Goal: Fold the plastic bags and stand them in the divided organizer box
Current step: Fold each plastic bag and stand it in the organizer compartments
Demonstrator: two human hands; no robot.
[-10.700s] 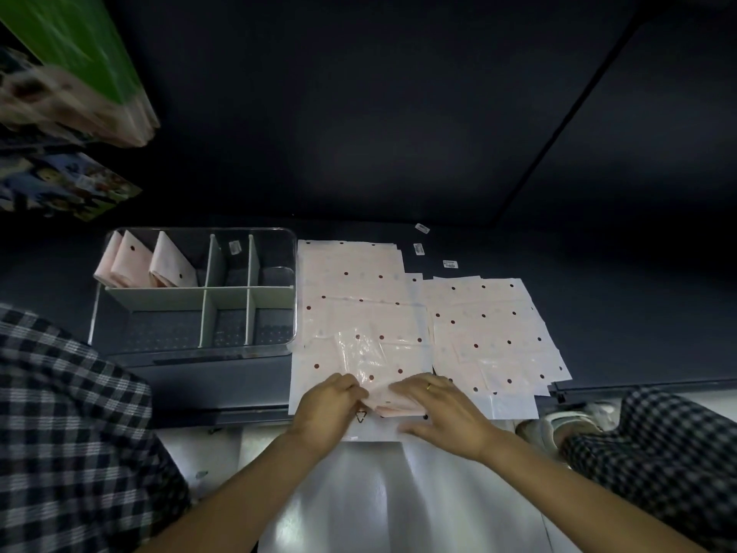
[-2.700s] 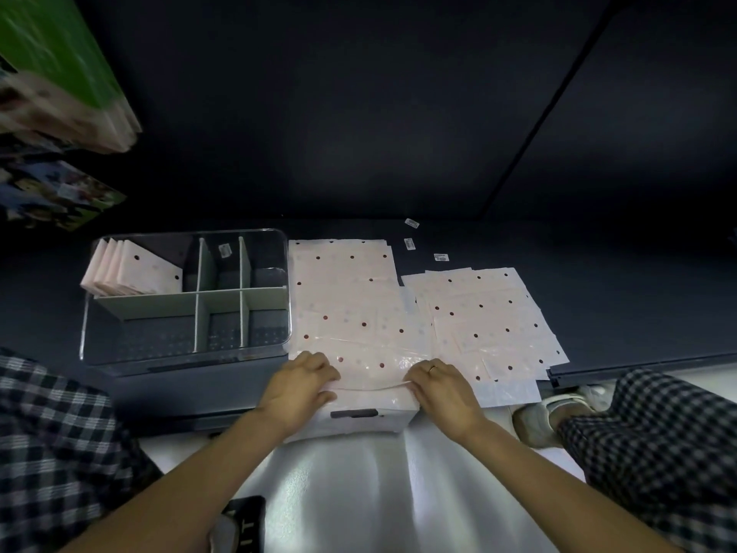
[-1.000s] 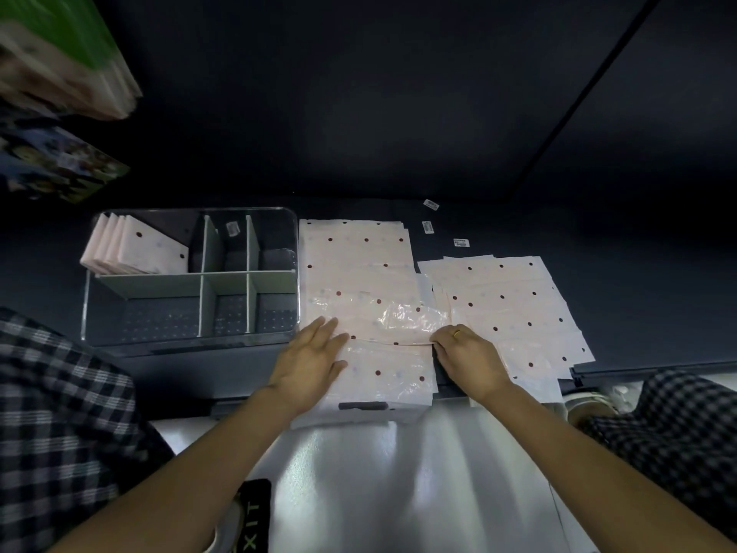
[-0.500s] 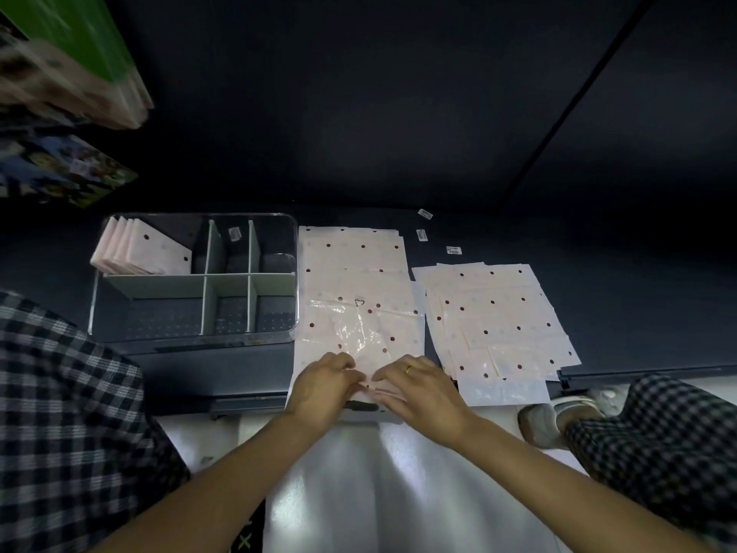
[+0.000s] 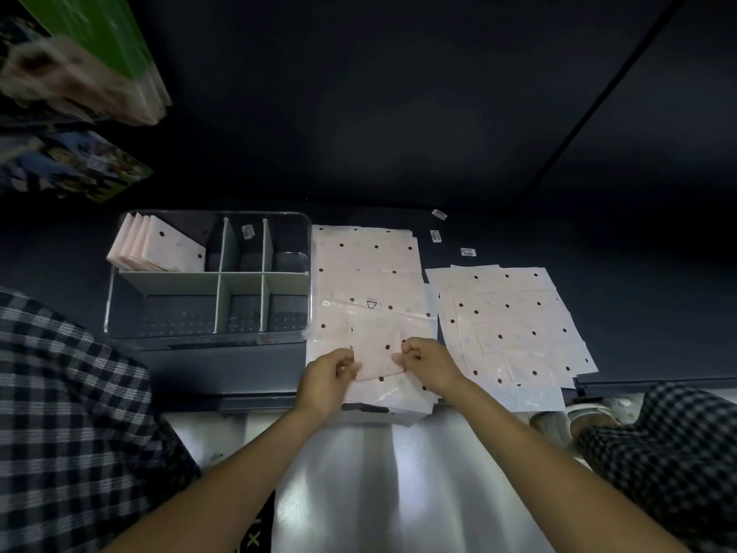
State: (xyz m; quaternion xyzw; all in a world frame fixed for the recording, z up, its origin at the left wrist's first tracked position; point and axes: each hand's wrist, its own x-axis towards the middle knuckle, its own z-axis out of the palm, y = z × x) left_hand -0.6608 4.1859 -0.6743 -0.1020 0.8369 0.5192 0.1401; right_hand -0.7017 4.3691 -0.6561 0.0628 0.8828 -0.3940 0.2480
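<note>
Head view. As I look down at the dark tabletop [image 5: 598,241], my left hand [image 5: 325,377] and right hand [image 5: 428,363] each pinch, with curled fingers, an opposite edge of a folded polka-dot plastic bag [image 5: 377,351]. This bag lies on a stack of flat bags [image 5: 367,273]; a second spread of bags [image 5: 510,321] lies just beside it, to the right. To the left stands the divided organizer box [image 5: 307,241], with folded bags [image 5: 159,249] upright in its far-left compartment.
</note>
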